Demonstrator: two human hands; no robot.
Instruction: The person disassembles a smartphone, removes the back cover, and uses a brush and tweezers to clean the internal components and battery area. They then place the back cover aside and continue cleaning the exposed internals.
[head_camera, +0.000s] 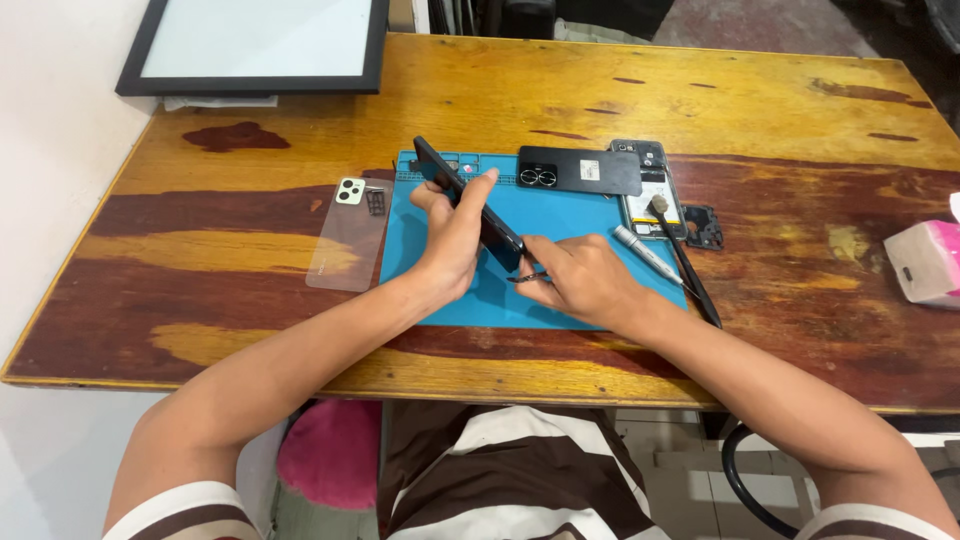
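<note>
A worn wooden counter with dark stains stands against a pale wall, a black-framed panel at its far left corner and a blue work mat at its middle. On the mat the left hand has its fingers clamped on a tilted black phone, while the right hand, fingers closed together, pinches small tweezers at the phone's lower end. Around them lie a black back cover, a clear phone case, a screwdriver and a pink box.
</note>
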